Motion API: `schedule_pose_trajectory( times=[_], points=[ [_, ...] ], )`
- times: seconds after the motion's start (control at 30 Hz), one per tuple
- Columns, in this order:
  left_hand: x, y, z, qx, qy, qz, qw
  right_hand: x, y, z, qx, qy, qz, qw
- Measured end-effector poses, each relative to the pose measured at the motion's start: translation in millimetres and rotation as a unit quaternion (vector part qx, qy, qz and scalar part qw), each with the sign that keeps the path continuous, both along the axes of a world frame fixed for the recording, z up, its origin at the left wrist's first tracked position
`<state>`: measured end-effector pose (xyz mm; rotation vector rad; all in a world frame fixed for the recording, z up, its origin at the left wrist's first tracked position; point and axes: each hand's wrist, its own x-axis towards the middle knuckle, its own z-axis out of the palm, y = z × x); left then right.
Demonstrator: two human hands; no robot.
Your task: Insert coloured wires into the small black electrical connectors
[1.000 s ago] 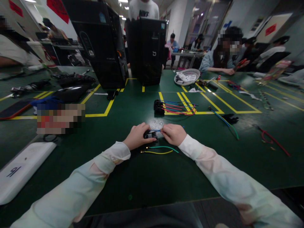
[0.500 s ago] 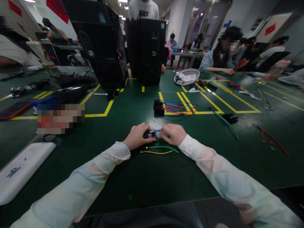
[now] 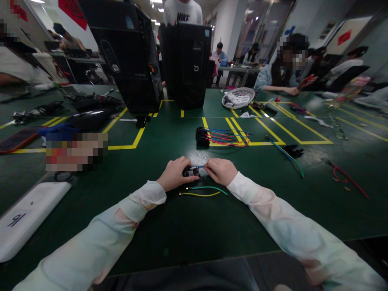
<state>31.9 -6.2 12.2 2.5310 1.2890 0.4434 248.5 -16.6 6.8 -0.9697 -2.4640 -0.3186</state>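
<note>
My left hand (image 3: 175, 173) is closed around a small black plastic housing (image 3: 192, 173) resting low over the green table. A blue wire (image 3: 199, 166) runs from the housing to my right hand (image 3: 221, 171), whose thumb and forefinger pinch it; its free end pokes out past the knuckles. Whether the wire's inner end is seated in the housing is too small to tell. Just below my hands lie a green wire (image 3: 209, 188) and a yellow wire (image 3: 202, 194), both with metal ends on the left. Beyond my hands sits a group of black housings (image 3: 202, 137) with blue and red wires.
Two black computer towers (image 3: 127, 72) stand at the back. Right of them is a white basket (image 3: 238, 98). Loose wires (image 3: 286, 153) and a red cable (image 3: 348, 180) lie to the right, a white power strip (image 3: 33, 216) to the left. Other people sit around the room.
My hands keep nearly the same place and hold. The right fingers have shifted very slightly on the blue wire. Nothing else on the table has visibly moved.
</note>
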Motion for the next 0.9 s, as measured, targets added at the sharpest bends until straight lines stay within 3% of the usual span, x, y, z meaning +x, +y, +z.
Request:
schedule_pose_trajectory(
  times=[0.9],
  points=[
    [0.4, -0.7, 0.2, 0.006, 0.000, -0.003, 1.000, 0.1, 0.2, -0.8, 0.009, -0.018, 0.000, 1.000]
  ],
)
